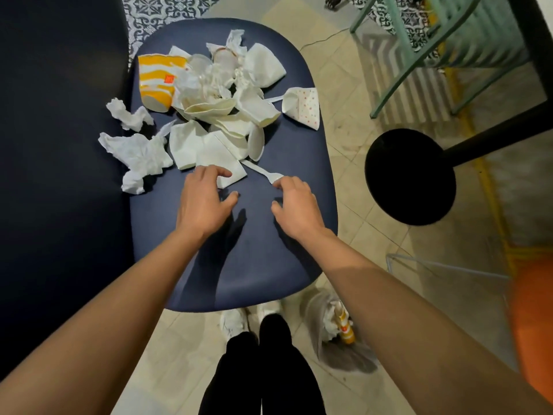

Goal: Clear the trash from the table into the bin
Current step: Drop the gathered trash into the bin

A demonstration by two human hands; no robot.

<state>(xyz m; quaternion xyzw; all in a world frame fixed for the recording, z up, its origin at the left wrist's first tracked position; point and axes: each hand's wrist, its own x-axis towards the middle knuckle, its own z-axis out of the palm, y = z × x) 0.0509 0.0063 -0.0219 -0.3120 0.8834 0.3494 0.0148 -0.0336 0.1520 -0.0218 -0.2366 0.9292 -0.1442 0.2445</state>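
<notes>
1. Navy table: oval work surface. The near half is bare and the far half is littered.
2. Bin: clear-lined, on the floor by the right foot, below the table's near-right edge, with some trash inside. Judged a short carry, so loads should go over that edge, not across the body.
3. Heap: white plates, cups and wrappers piled loosely at far centre. Best left for two-handed scoops, pressed in from both sides so nothing slides out.
4. Tissues: two crumpled wads across the table's left edge. They are light and likely to drop if brushed, so lift them rather than sweep.
5. Cup: yellow and white, on its side against the heap's left.
6. Left hand: fingers bent and slack, grasping nothing, with the fingertips on the napkin's near edge and the thumb apart.
7. Right hand: fingers bent and not closed, with the fingertips at the fork's tines and the thumb on the table.
8. Napkin: flat, nearest sheet, touching the heap's front. Step in hand, as judged: drag it toward the bare half, then pinch a raised edge.
9. Fork: white plastic, with its handle under the heap's front. Draw it out along its length and roll it into the napkin for a single carry.
</notes>
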